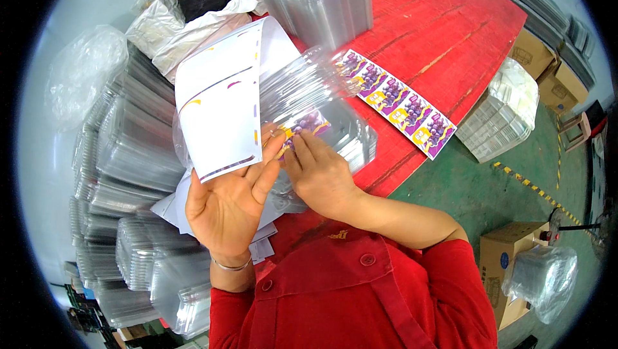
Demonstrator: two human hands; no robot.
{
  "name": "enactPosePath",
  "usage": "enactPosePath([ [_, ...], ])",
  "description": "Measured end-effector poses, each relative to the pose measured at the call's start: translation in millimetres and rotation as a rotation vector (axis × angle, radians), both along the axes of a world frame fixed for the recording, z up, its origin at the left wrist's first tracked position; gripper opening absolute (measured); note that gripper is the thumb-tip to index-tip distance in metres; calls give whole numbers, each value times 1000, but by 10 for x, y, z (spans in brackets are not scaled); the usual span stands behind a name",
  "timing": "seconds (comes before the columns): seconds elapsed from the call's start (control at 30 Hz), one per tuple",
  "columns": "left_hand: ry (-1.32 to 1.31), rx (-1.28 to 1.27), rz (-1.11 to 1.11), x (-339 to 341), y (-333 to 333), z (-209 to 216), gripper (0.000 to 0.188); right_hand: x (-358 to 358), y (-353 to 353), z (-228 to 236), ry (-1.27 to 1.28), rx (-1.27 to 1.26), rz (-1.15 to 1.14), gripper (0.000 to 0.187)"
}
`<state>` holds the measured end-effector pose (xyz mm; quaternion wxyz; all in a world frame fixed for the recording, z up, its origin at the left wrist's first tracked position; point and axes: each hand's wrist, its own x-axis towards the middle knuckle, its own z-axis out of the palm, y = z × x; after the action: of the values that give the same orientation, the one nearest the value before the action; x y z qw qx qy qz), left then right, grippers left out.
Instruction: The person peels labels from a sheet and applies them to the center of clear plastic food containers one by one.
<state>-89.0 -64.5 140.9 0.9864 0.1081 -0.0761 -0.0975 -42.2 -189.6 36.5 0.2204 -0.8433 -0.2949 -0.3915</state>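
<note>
My left hand (228, 211) is turned palm up with its thumb and fingers apart. Some of its fingers are hidden behind a curled white label sheet (219, 114), and other fingertips come close to a purple and yellow grape label (312, 122). Bent and drawn together, the fingers of my right hand (322, 178) pinch the left edge of that label. Beneath the label lies a clear plastic lid (354, 133), in front of a pile of clear plastic containers (296, 85). Whether the label sticks to the lid I cannot tell.
A strip of grape labels (396, 101) lies on the red table (444, 21). Behind stands a stack of clear containers (322, 8); more container stacks (138, 137) fill the left side. Cardboard boxes (508, 265) and a wrapped bundle (502, 111) stand on the right.
</note>
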Motion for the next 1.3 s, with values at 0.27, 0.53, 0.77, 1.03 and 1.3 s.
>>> enactPosePath([
  [0.27, -92, 170, -11, -21, 26, -56, 58, -131, -97, 203, 220, -164, -1, 36],
  [0.53, -53, 261, 40, -136, 22, -174, 65, 346, -359, 259, 498, -174, 317, 54],
  [0.77, 58, 361, 104, -239, 36, -272, 72, 554, -1036, 437, 509, -326, 463, 46],
  [1.03, 156, 321, 214, -293, -13, -342, 73, 750, -1241, 252, 437, -98, 622, 40],
  [1.3, 204, 323, 317, -354, -40, -343, 74, 611, -1198, 265, 390, -155, 235, 48],
])
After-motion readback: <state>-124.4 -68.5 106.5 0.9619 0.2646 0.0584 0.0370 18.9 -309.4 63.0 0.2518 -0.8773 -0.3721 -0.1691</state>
